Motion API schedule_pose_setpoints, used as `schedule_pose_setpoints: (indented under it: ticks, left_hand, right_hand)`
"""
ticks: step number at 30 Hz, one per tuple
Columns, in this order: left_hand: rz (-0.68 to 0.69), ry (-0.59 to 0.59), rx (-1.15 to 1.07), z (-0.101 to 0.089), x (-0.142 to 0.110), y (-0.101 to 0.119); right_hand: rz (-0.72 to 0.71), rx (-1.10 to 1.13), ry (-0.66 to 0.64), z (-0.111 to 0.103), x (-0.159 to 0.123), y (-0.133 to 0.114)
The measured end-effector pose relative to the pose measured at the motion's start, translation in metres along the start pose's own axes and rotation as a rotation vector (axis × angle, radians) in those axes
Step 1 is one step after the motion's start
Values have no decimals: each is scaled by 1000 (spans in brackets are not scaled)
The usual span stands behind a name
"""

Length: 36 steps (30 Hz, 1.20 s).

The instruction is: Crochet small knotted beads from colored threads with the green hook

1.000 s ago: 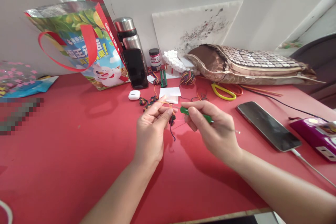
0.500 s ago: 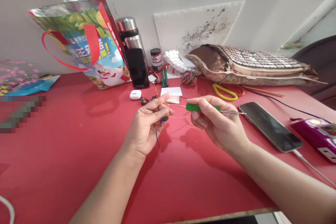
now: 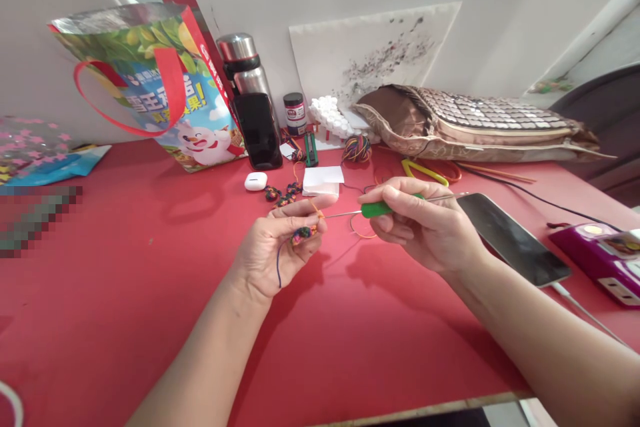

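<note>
My left hand [image 3: 273, 247] is closed, palm turned up, pinching a small knotted piece of multicoloured thread [image 3: 303, 234] between thumb and fingers; a dark thread end hangs down from it. My right hand [image 3: 425, 227] grips a thin metal hook tool with a green handle [image 3: 377, 209]. The tool's metal tip points left and meets the knotted piece at my left fingertips. An orange thread loops down between the two hands, above the red table [image 3: 125, 280].
Behind the hands lie white paper [image 3: 323, 179], small knotted pieces [image 3: 280, 195], a white earbud case [image 3: 255, 181], a thread bundle [image 3: 357, 147] and yellow scissors [image 3: 425, 172]. A phone [image 3: 513, 237] on a cable lies right. A printed bag [image 3: 150, 87], flask [image 3: 245, 67] and brown cushion [image 3: 475, 123] stand at the wall.
My left hand has rolled palm up and dropped slightly toward me with the knotted piece. My right hand has shifted right and turned the tool so its tip points left into the piece.
</note>
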<state>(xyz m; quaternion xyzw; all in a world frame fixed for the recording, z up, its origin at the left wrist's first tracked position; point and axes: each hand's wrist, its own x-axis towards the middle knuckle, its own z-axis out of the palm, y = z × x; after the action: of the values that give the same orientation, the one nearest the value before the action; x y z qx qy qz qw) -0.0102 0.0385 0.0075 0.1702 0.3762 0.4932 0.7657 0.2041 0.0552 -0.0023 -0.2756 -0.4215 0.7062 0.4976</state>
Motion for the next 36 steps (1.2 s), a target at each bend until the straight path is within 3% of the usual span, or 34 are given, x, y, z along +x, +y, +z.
schedule_pose_setpoints:
  ticks: [4, 7, 15, 21, 26, 31, 36]
  left_hand:
    - [0, 65, 42, 5, 0, -7]
    - [32, 34, 81, 7, 1, -14]
    - [227, 42, 179, 10, 1, -21]
    - [326, 11, 318, 5, 4, -25]
    - [392, -16, 473, 4, 3, -27]
    - [376, 4, 460, 8, 0, -28]
    - [360, -11, 489, 10, -3, -31]
  right_hand:
    - [12, 26, -20, 4, 0, 6]
    - [-3, 49, -19, 8, -2, 13]
    - [-113, 29, 81, 13, -4, 33]
    - [-222, -196, 1, 8, -7, 34]
    - [-357, -373, 15, 13, -10, 30]
    - [-442, -459, -5, 11, -6, 31]
    - [-574, -698, -47, 8, -3, 33]
